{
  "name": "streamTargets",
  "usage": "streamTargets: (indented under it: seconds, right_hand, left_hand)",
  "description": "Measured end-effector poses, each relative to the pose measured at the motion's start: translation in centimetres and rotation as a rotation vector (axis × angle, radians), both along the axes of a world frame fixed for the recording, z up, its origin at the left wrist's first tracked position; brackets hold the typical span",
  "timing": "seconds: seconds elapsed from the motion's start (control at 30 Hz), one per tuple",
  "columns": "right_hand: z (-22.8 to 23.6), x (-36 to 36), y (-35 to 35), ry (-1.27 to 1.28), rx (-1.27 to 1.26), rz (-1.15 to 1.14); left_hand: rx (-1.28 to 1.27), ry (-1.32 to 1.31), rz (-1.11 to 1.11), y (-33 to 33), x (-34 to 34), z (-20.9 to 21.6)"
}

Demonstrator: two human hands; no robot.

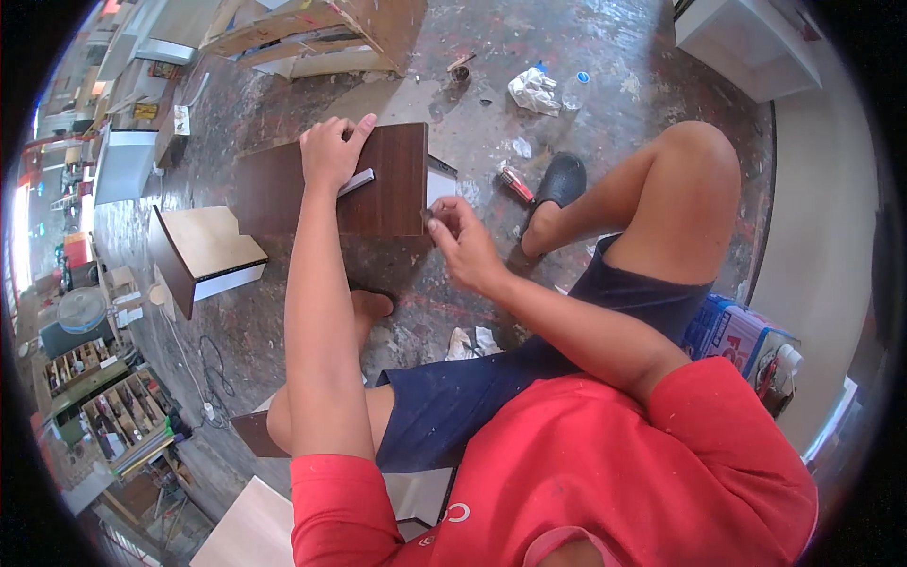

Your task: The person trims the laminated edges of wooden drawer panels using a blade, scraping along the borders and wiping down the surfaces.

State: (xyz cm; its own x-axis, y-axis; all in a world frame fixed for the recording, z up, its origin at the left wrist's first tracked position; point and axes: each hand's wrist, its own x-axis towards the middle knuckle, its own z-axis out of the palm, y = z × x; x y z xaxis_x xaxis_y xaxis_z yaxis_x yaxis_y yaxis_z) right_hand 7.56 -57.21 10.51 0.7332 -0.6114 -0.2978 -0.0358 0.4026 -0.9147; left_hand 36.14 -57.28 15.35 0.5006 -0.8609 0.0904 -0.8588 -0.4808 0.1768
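A dark brown wood-grain drawer front stands before me, with a silver bar handle on its face. Part of a white drawer side with a dark rail shows behind its right end. My left hand grips the panel's far edge, fingers curled over it and thumb lying along the top. At the near right corner, my right hand is closed in a pinch against the panel's edge. A small dark thing shows between its thumb and fingertips, too small to name.
Another drawer lies to the left, near a cable. Beyond the panel are a red-labelled tube, crumpled white paper and a plastic bottle. A wooden frame stands far off; a blue-and-pink box sits at right.
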Motion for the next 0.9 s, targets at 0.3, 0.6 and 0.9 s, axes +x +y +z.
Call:
streamTargets:
  seconds: [0.3, 0.6, 0.9]
  right_hand:
    - [-1.4, 0.1, 0.8, -0.023, -0.072, -0.054]
    - [-0.9, 0.0, 2.1, -0.090, 0.152, -0.049]
    - [-0.3, -0.2, 1.4, -0.102, 0.224, -0.046]
  left_hand:
    - [-0.020, -0.017, -0.027, -0.1, -0.2, 0.1]
    - [-0.025, -0.029, -0.027, 0.4, 0.2, -0.2]
    - [-0.028, -0.040, -0.025, -0.2, -0.1, -0.1]
